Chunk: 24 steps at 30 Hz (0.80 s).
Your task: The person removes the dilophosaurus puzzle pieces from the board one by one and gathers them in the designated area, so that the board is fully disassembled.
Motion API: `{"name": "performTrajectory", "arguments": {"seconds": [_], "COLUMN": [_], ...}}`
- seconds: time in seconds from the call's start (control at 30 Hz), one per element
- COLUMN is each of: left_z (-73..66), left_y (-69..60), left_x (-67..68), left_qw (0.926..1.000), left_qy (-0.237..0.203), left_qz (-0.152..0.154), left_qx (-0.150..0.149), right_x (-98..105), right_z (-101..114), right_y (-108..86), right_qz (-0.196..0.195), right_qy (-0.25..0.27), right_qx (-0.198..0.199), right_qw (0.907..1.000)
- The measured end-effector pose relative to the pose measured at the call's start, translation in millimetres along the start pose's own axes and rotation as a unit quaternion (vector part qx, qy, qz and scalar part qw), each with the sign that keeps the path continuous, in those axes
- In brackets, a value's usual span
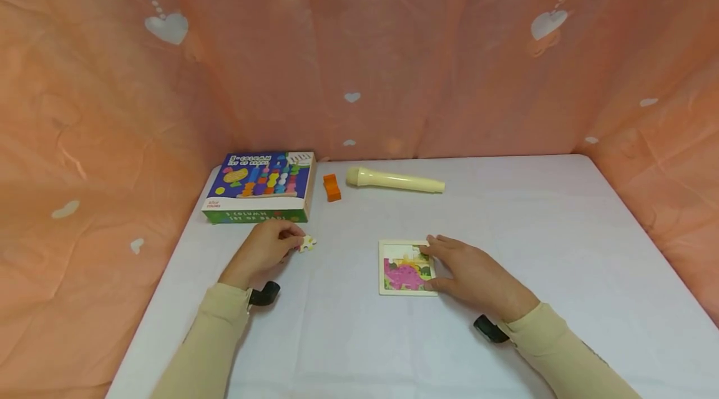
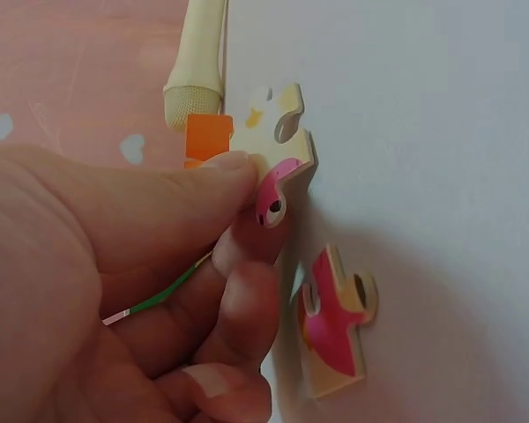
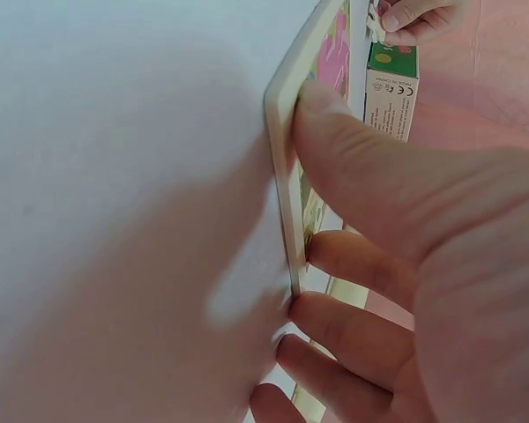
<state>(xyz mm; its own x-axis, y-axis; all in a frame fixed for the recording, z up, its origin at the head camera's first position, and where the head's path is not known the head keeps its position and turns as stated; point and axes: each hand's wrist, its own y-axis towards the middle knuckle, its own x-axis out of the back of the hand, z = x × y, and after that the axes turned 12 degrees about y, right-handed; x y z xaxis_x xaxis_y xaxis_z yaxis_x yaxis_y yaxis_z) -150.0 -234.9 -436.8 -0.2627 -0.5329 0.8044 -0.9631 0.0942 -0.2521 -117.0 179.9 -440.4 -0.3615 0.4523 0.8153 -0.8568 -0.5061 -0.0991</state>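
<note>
A small jigsaw piece [image 1: 307,243], pale with a patch of pink and a printed eye, is pinched between thumb and fingers of my left hand [image 1: 269,252]. Under that hand, a second pink jigsaw piece [image 2: 333,330] is seen in the left wrist view; the hand mostly hides it from the head view. The square puzzle board [image 1: 381,271] lies to the right, with a pink figure in its pale frame and a blank white area at upper left. My right hand [image 1: 472,274] rests along the board's right side, thumb on the frame and extended fingers at the far corner.
A boxed bead set [image 1: 258,190] stands at the table's back left. Beside it are an orange block [image 1: 332,188] and a cream toy microphone [image 1: 399,181]. Orange curtain [image 1: 371,55] surrounds the white tabletop [image 1: 348,336] at the back and sides.
</note>
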Motion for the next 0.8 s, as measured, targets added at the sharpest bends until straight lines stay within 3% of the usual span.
{"name": "performTrajectory", "arguments": {"seconds": [0.2,0.5,0.63,0.8], "left_z": [-0.3,2.0,-1.5,-15.6], "left_y": [-2.9,-3.4,-3.3,-6.2], "left_x": [0.1,3.4,4.7,2.0], "left_qw": [0.9997,0.9998,0.9999,0.9993], "left_qy": [-0.004,0.012,0.004,0.016], "left_qz": [0.009,-0.007,-0.010,-0.008], "left_qx": [0.020,0.013,-0.003,-0.033], "right_x": [-1,-2,-1,-1], "right_z": [-1,-4,-5,-4], "right_y": [-2.1,-3.2,-2.6,-0.3], "right_qz": [-0.002,-0.012,-0.016,-0.023], "right_qy": [0.000,0.004,0.009,0.029], "right_qx": [0.001,0.007,0.007,-0.002], "right_qw": [1.0000,0.9999,0.9998,0.9993]}}
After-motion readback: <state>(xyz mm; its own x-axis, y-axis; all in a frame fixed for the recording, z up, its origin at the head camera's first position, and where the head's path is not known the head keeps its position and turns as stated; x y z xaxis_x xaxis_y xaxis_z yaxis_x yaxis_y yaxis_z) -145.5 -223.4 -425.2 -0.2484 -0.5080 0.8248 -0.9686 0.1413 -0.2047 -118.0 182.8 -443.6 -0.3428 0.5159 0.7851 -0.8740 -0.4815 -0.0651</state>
